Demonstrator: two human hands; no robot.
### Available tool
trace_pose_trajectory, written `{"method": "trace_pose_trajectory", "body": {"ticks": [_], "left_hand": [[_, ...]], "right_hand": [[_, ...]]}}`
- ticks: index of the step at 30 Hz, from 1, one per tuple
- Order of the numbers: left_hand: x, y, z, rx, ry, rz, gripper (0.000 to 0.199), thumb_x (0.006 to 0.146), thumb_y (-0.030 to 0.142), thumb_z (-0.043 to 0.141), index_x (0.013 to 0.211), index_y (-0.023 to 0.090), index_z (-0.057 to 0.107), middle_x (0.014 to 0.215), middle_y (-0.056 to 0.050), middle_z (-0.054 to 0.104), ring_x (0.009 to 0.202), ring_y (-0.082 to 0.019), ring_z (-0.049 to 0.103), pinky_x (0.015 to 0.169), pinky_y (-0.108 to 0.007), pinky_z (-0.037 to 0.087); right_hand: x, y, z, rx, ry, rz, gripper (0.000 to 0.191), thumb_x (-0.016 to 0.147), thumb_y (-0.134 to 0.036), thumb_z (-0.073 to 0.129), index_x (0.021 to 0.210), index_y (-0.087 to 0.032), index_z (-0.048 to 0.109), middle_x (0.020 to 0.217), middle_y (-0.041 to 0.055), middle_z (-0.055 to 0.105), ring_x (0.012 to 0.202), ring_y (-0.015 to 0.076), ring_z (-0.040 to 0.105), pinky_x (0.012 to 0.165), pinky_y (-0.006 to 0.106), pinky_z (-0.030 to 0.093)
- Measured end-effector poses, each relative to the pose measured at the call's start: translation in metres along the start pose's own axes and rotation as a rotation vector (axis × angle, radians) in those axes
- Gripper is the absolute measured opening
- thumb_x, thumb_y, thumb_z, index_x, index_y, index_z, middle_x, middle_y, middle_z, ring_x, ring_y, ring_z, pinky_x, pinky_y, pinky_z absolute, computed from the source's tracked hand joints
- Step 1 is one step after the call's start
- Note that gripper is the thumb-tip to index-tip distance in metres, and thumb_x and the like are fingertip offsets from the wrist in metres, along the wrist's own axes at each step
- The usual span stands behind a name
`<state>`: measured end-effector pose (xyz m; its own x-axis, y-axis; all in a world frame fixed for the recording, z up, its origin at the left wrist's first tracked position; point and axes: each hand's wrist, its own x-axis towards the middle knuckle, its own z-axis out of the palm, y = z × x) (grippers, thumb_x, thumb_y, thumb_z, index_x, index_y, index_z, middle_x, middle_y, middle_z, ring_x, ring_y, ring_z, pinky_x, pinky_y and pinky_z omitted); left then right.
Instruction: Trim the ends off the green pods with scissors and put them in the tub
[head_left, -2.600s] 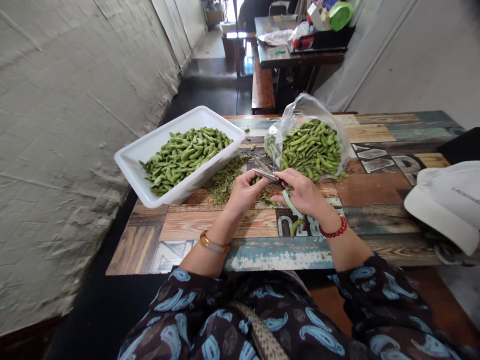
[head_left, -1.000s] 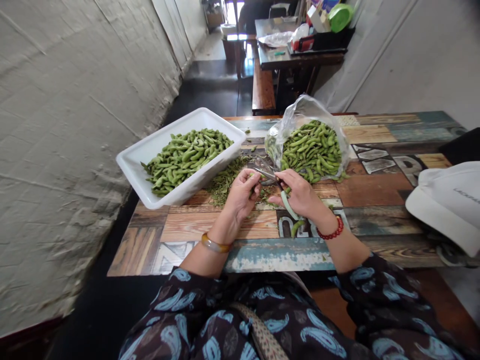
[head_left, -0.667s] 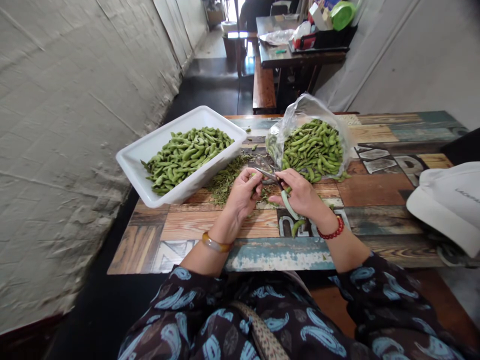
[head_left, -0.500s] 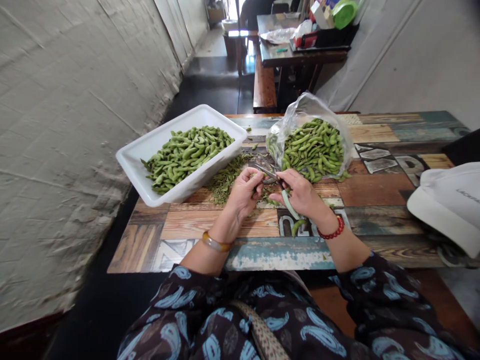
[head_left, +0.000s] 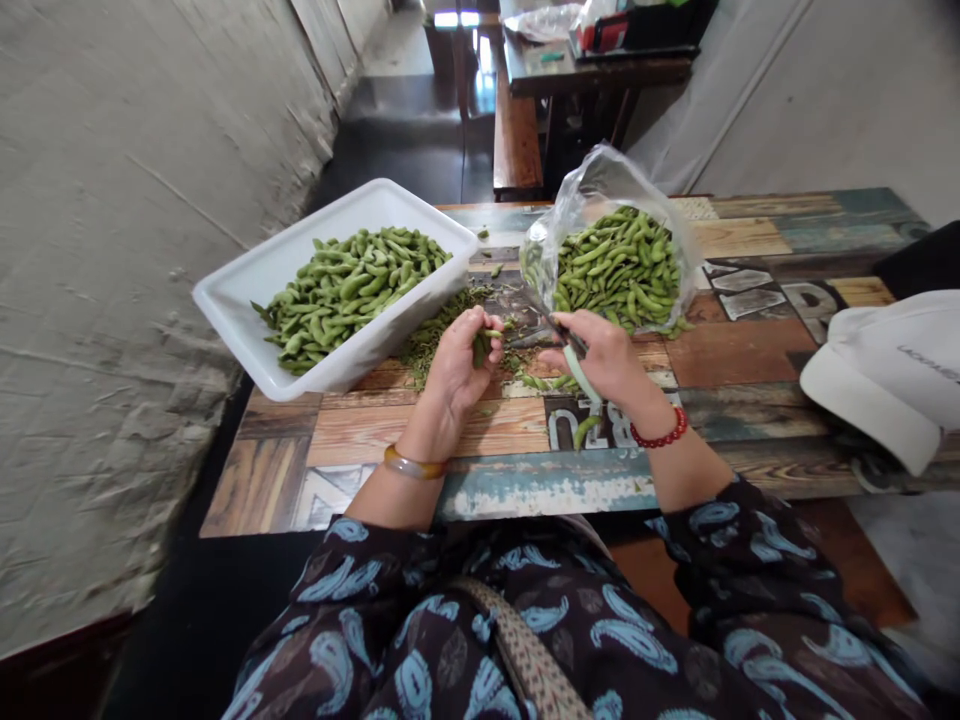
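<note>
A: Where is the green pod (head_left: 492, 333) right now?

B: In the left hand (head_left: 466, 355). The thumb and fingertips pinch it, and the other fingers curl inward. More green shows lower down, inside the same curl.

A: Which way does it lie?

B: Its long axis runs roughly sideways, out of the left fingertips toward the right hand (head_left: 604, 355), with the free end tipped slightly away from the body.

A: And the right hand?

B: Its fingers close around the pale-handled scissors (head_left: 580, 374), the thumb standing off to the left. The blades point away from the body and to the left, beyond the pod's free end.

A: Do they touch it?

B: No, a gap stands between the pod and the scissors. Whether the 2 blades are parted I can't say; they blur against the dark tabletop and the bag.

A: So which hand is nearer to what?

B: The left hand is nearer the white tub (head_left: 229, 290) with its heap of pods (head_left: 360, 285), and the green trimmings (head_left: 421, 350) lie just beyond that wrist, along the tub's side. The right hand is nearer the clear plastic bag (head_left: 592, 178), which lies open beyond it, full of pods too.

A: Anything closer in?

B: 1 loose pod (head_left: 585, 431) lies on the patchwork table (head_left: 360, 430), just on the body side of the scissors' handles.
</note>
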<state>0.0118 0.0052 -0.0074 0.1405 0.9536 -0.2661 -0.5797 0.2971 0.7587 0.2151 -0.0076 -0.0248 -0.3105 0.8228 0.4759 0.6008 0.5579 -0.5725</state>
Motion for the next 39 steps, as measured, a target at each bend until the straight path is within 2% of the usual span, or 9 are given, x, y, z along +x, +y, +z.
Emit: {"method": "trace_pose_trajectory", "body": {"ticks": [4,7,10,13,18,22,28,33,39], "left_hand": [[-0.002,0.003,0.001,0.07,-0.065,-0.09,0.028,0.083,0.034,0.068,0.075,0.017,0.047,0.069,0.003,0.058,0.056,-0.006,0.057,0.053,-0.017,0.051],[-0.006,0.0,0.002,0.235,-0.233,-0.074,0.02,0.08,0.032,0.071,0.084,0.019,0.056,0.063,0.005,0.053,0.051,-0.008,0.052,0.048,-0.018,0.045],[-0.008,-0.009,0.002,0.573,-0.344,0.044,0.014,0.075,0.026,0.074,0.079,0.017,0.065,0.063,0.002,0.056,0.052,-0.008,0.048,0.05,-0.02,0.039],[-0.008,-0.02,0.001,0.918,-0.367,0.241,0.012,0.063,0.012,0.078,0.065,0.017,0.068,0.068,-0.002,0.061,0.064,-0.013,0.053,0.061,-0.022,0.039],[-0.006,-0.029,-0.001,1.124,-0.412,0.363,0.016,0.062,0.006,0.073,0.067,0.022,0.071,0.069,-0.003,0.06,0.064,-0.016,0.05,0.062,-0.025,0.037],[-0.005,-0.02,0.001,0.973,-0.377,0.346,0.01,0.072,0.016,0.073,0.064,0.018,0.067,0.066,-0.003,0.06,0.066,-0.015,0.049,0.061,-0.023,0.037],[-0.009,-0.006,0.005,0.365,-0.266,0.015,0.028,0.075,0.038,0.076,0.079,0.016,0.059,0.056,0.005,0.048,0.043,-0.004,0.032,0.042,-0.017,0.02],[-0.01,-0.003,0.006,0.154,-0.242,-0.041,0.031,0.071,0.033,0.08,0.083,0.015,0.058,0.065,0.001,0.06,0.042,-0.002,0.035,0.038,-0.014,0.021],[-0.009,-0.001,0.005,0.039,-0.198,-0.024,0.028,0.069,0.023,0.08,0.09,0.011,0.065,0.068,0.0,0.061,0.045,-0.001,0.038,0.038,-0.012,0.025]], "right_hand": [[0.005,0.008,-0.013,0.084,0.175,0.137,0.048,0.08,-0.052,0.072,0.117,-0.022,0.066,0.093,0.0056,0.067,0.085,0.0225,0.064,0.082,0.04,0.055],[0.006,0.011,-0.016,0.15,0.215,0.182,0.049,0.08,-0.053,0.072,0.118,-0.022,0.066,0.092,0.0041,0.067,0.084,0.0207,0.064,0.082,0.038,0.056],[0.005,0.012,-0.015,0.169,0.191,0.172,0.049,0.08,-0.053,0.072,0.118,-0.022,0.065,0.092,0.0037,0.067,0.082,0.0196,0.064,0.082,0.038,0.056],[0.006,0.011,-0.013,0.165,0.17,0.152,0.049,0.081,-0.053,0.071,0.117,-0.022,0.066,0.092,0.0049,0.067,0.086,0.0217,0.065,0.084,0.04,0.056],[0.008,0.007,-0.013,0.151,0.168,0.141,0.046,0.082,-0.053,0.07,0.115,-0.021,0.066,0.092,0.0056,0.069,0.09,0.0238,0.067,0.086,0.043,0.056],[0.007,0.005,-0.012,0.127,0.161,0.133,0.044,0.083,-0.05,0.069,0.116,-0.02,0.066,0.092,0.0058,0.069,0.09,0.0235,0.067,0.086,0.041,0.056],[0.006,0.0,-0.01,0.13,0.101,0.099,0.043,0.084,-0.047,0.07,0.118,-0.02,0.066,0.092,0.006,0.068,0.086,0.0225,0.066,0.082,0.039,0.056],[0.004,-0.003,-0.008,0.116,0.043,0.018,0.047,0.082,-0.048,0.071,0.119,-0.019,0.064,0.094,0.0077,0.068,0.084,0.0223,0.065,0.08,0.039,0.056],[0.003,-0.004,-0.004,0.105,-0.017,-0.052,0.05,0.082,-0.05,0.071,0.12,-0.018,0.062,0.095,0.0082,0.066,0.075,0.0198,0.063,0.075,0.038,0.056]]}}
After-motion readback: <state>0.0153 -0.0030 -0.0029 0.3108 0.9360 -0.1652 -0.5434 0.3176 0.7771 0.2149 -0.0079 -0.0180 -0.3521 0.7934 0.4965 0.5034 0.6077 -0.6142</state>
